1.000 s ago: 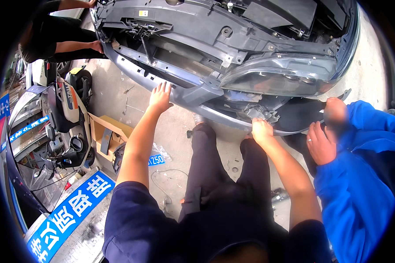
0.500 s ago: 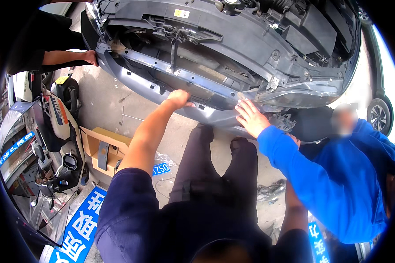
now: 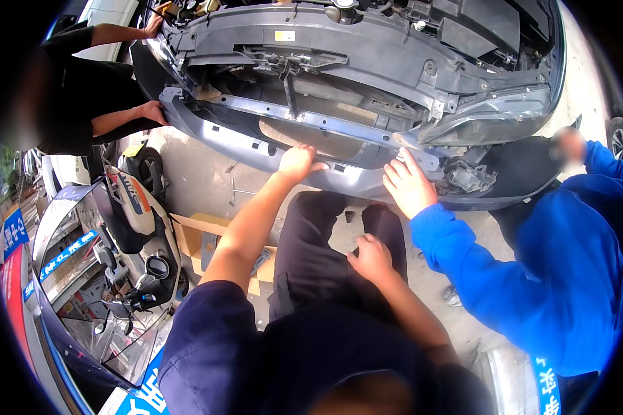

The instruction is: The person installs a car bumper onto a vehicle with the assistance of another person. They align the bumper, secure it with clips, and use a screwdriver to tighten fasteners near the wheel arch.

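The grey front bumper (image 3: 270, 158) stands a little off the front of a car whose hood area is uncovered. My left hand (image 3: 300, 164) is closed over the bumper's upper edge near its middle, with the thumb toward me. Curled in front of my thigh, my right hand (image 3: 374, 259) touches no part of the bumper; its palm side is hidden. A co-worker's hand (image 3: 408, 183) in a blue sleeve rests on the bumper to the right of my left hand. At the left end, another person's hand (image 3: 154, 112) holds the bumper.
Behind the bumper runs a metal crossbeam (image 3: 318, 120) with a vertical bracket (image 3: 290, 93). A headlight (image 3: 491, 128) sits at the right. On the left, a scooter (image 3: 138, 207) is parked beside an open cardboard box (image 3: 208, 225) on the ground.
My right hand has come into sight from behind the blue sleeve and now hangs by my thigh. My left hand stays on the bumper. The left co-worker's second hand now shows on the car.
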`<state>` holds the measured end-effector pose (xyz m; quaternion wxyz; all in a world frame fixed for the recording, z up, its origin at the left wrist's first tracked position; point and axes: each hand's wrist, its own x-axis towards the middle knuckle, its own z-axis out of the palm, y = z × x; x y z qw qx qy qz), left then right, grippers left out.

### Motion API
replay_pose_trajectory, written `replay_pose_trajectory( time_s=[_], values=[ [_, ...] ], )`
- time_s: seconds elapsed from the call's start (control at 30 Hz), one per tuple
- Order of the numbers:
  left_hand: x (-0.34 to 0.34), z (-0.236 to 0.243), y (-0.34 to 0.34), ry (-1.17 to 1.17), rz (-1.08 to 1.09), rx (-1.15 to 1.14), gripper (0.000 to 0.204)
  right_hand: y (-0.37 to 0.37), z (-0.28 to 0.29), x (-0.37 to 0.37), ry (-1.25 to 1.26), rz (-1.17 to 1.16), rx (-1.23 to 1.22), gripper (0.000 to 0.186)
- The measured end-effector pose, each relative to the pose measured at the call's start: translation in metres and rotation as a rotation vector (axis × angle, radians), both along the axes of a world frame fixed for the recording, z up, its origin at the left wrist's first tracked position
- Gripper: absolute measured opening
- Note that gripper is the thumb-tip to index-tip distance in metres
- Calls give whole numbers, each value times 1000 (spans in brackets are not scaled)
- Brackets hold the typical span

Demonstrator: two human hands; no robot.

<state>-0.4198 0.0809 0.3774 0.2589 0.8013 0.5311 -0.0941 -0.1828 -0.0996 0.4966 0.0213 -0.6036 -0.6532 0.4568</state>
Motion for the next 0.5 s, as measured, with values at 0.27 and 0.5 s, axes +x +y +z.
replay_pose_trajectory(
  time_s=[0.27,0.5],
  values=[
    [4,35,28,-262,-74,-11,32,181,-48,-61,-256,-4,48,80],
    [-101,39,107,-235,-184,145,54,212,-71,-52,-401,93,6,51]
  ],
)
